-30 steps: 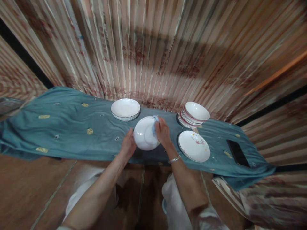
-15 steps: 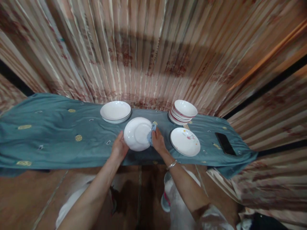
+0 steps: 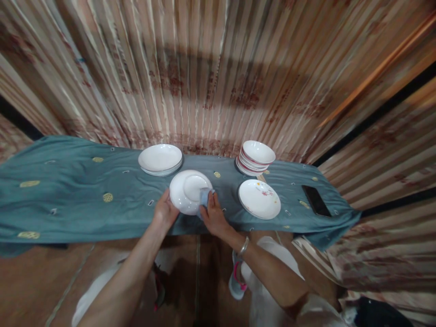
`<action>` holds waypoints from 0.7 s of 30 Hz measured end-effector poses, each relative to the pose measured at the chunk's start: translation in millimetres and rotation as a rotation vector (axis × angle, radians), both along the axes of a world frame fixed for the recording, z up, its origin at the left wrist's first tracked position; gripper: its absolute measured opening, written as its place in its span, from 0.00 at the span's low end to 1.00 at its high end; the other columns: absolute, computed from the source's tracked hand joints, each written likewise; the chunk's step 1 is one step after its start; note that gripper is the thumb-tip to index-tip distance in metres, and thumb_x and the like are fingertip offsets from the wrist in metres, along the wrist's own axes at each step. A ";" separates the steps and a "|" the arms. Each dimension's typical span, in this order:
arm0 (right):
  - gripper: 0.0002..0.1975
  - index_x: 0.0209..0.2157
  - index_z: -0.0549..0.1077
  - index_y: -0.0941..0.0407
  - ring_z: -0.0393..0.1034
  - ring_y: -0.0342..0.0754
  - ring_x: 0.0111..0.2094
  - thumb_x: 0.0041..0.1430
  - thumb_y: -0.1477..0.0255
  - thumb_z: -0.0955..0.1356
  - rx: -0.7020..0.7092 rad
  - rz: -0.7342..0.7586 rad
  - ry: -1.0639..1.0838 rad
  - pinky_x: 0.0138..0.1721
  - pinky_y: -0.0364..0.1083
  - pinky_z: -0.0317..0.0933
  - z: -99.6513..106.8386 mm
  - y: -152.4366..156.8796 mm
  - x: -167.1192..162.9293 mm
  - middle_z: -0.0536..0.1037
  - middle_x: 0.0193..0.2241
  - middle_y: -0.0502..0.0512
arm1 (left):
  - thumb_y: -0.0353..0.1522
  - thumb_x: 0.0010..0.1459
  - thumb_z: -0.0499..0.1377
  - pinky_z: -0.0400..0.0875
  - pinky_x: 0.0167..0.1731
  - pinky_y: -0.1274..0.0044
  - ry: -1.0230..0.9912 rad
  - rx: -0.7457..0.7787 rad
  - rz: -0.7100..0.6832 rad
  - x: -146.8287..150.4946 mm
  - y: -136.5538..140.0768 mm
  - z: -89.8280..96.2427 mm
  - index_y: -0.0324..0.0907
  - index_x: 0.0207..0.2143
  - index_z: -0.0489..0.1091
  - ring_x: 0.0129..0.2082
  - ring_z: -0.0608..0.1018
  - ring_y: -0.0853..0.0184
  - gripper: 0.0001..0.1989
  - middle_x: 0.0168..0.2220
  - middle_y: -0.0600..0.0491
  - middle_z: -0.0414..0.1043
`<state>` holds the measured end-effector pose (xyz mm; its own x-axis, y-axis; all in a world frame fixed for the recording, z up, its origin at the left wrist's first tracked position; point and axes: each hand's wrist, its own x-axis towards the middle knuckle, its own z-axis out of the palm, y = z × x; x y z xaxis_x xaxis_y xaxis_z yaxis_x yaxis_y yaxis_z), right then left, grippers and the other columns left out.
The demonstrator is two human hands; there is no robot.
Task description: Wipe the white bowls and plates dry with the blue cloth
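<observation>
My left hand (image 3: 165, 210) grips the left edge of a white plate (image 3: 182, 195), which is tilted with its underside and foot ring towards me. In my right hand (image 3: 214, 214) is a light blue cloth (image 3: 205, 196), pressed against the lower right part of that underside. My right fingers are closed round the cloth, and a silver bangle circles that wrist. Behind the held plate, to the left, sits a stack of white plates (image 3: 160, 157). To the right of my right hand lies a white plate with a flower print (image 3: 256, 202).
A stack of bowls (image 3: 256, 156) with red rims stands at the back right of the table. A black phone (image 3: 316, 200) lies near the right end. The teal tablecloth (image 3: 75, 195) covers the table, and a pleated curtain (image 3: 204, 81) hangs close behind it.
My right hand and the cloth have moved from the plate's right edge down and left across its underside. My left hand still holds the plate. The view has shifted slightly.
</observation>
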<state>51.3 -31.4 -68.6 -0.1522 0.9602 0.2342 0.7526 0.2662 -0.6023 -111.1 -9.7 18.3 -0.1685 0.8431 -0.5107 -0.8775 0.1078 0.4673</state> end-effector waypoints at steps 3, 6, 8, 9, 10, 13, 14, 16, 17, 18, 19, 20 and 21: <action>0.36 0.68 0.44 0.69 0.40 0.65 0.70 0.66 0.69 0.61 0.062 0.086 -0.051 0.64 0.67 0.49 -6.8 -13.7 1.9 0.48 0.68 0.78 | 0.29 0.66 0.46 0.74 0.51 0.65 -0.005 -0.011 0.003 0.0 -0.7 -1.0 0.32 0.52 0.71 0.45 0.81 0.57 0.20 0.35 0.45 0.81; 0.38 0.69 0.38 0.66 0.37 0.66 0.70 0.64 0.75 0.61 0.153 0.143 -0.116 0.63 0.69 0.51 -10.9 -27.3 0.6 0.44 0.69 0.76 | 0.30 0.67 0.44 0.73 0.51 0.65 0.011 -0.034 0.000 -0.1 -1.9 -2.6 0.30 0.53 0.70 0.46 0.81 0.57 0.21 0.35 0.44 0.81; 0.39 0.69 0.36 0.66 0.35 0.67 0.70 0.63 0.78 0.62 0.212 0.174 -0.164 0.63 0.69 0.52 -11.1 -35.3 -1.8 0.42 0.69 0.78 | 0.31 0.68 0.43 0.73 0.51 0.64 0.012 -0.025 -0.007 -0.3 -3.0 -4.3 0.31 0.55 0.69 0.47 0.80 0.57 0.22 0.37 0.43 0.81; 0.40 0.69 0.36 0.67 0.35 0.67 0.70 0.62 0.80 0.62 0.240 0.190 -0.189 0.62 0.69 0.53 -10.6 -38.6 -3.2 0.42 0.69 0.79 | 0.32 0.68 0.43 0.73 0.52 0.63 0.009 -0.014 -0.013 -0.4 -3.6 -5.3 0.31 0.56 0.69 0.47 0.80 0.56 0.22 0.39 0.42 0.81; 0.39 0.69 0.37 0.68 0.35 0.67 0.70 0.61 0.81 0.61 0.269 0.207 -0.216 0.62 0.68 0.54 -9.6 -41.5 -4.7 0.43 0.68 0.80 | 0.32 0.68 0.43 0.72 0.52 0.63 0.004 -0.002 -0.021 -0.4 -4.2 -6.3 0.32 0.57 0.68 0.48 0.80 0.56 0.23 0.41 0.42 0.81; 0.37 0.68 0.43 0.71 0.35 0.65 0.70 0.60 0.85 0.60 0.353 0.262 -0.295 0.64 0.65 0.54 -4.7 -46.4 -9.0 0.48 0.67 0.79 | 0.33 0.68 0.42 0.72 0.52 0.61 -0.007 0.023 -0.038 0.5 -5.7 -7.5 0.32 0.59 0.66 0.49 0.79 0.55 0.24 0.44 0.41 0.80; 0.35 0.68 0.45 0.70 0.36 0.64 0.70 0.60 0.85 0.60 0.378 0.281 -0.320 0.64 0.64 0.55 -2.2 -46.7 -10.4 0.50 0.67 0.78 | 0.33 0.68 0.42 0.72 0.52 0.62 -0.008 0.031 -0.040 1.1 -5.9 -7.1 0.32 0.59 0.66 0.49 0.79 0.55 0.24 0.45 0.41 0.80; 0.32 0.67 0.51 0.68 0.39 0.61 0.70 0.61 0.85 0.59 0.419 0.329 -0.364 0.64 0.62 0.56 4.5 -44.9 -13.0 0.55 0.66 0.74 | 0.34 0.68 0.41 0.72 0.51 0.62 -0.003 0.043 -0.038 2.0 -6.3 -5.5 0.31 0.59 0.65 0.48 0.80 0.56 0.25 0.45 0.41 0.80; 0.31 0.66 0.54 0.67 0.41 0.60 0.70 0.61 0.85 0.59 0.436 0.361 -0.380 0.64 0.61 0.56 8.7 -43.0 -14.3 0.57 0.66 0.72 | 0.34 0.68 0.40 0.73 0.50 0.63 0.004 0.044 -0.039 2.1 -6.6 -4.6 0.31 0.59 0.66 0.47 0.80 0.56 0.26 0.44 0.40 0.80; 0.29 0.65 0.56 0.66 0.42 0.58 0.70 0.62 0.84 0.59 0.451 0.395 -0.392 0.64 0.60 0.57 13.4 -40.5 -15.7 0.59 0.65 0.70 | 0.35 0.68 0.39 0.74 0.49 0.63 0.011 0.045 -0.048 1.9 -7.1 -3.9 0.30 0.58 0.66 0.46 0.81 0.56 0.26 0.44 0.40 0.80; 0.28 0.64 0.58 0.65 0.43 0.57 0.69 0.62 0.83 0.60 0.465 0.428 -0.400 0.64 0.59 0.57 18.4 -37.6 -17.2 0.61 0.64 0.69 | 0.36 0.68 0.39 0.75 0.47 0.63 0.019 0.046 -0.064 1.3 -7.9 -3.5 0.30 0.57 0.67 0.45 0.81 0.56 0.27 0.43 0.40 0.80; 0.27 0.64 0.59 0.65 0.45 0.57 0.69 0.63 0.82 0.60 0.479 0.458 -0.404 0.64 0.58 0.57 23.5 -34.5 -19.0 0.62 0.64 0.68 | 0.37 0.68 0.40 0.76 0.45 0.64 0.029 0.049 -0.086 0.4 -9.0 -3.4 0.30 0.56 0.68 0.43 0.82 0.56 0.27 0.43 0.39 0.80; 0.26 0.63 0.60 0.64 0.46 0.56 0.69 0.64 0.81 0.60 0.490 0.479 -0.405 0.64 0.58 0.56 28.8 -31.4 -21.2 0.63 0.64 0.67 | 0.38 0.68 0.40 0.77 0.43 0.65 0.038 0.055 -0.112 -0.5 -10.5 -3.6 0.30 0.55 0.69 0.42 0.82 0.56 0.27 0.42 0.39 0.80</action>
<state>30.1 -62.8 -39.8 -0.6859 0.5708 0.4513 0.6247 0.7800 -0.0372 -111.6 -20.1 14.8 -0.0898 0.8842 -0.4584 -0.8431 0.1776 0.5077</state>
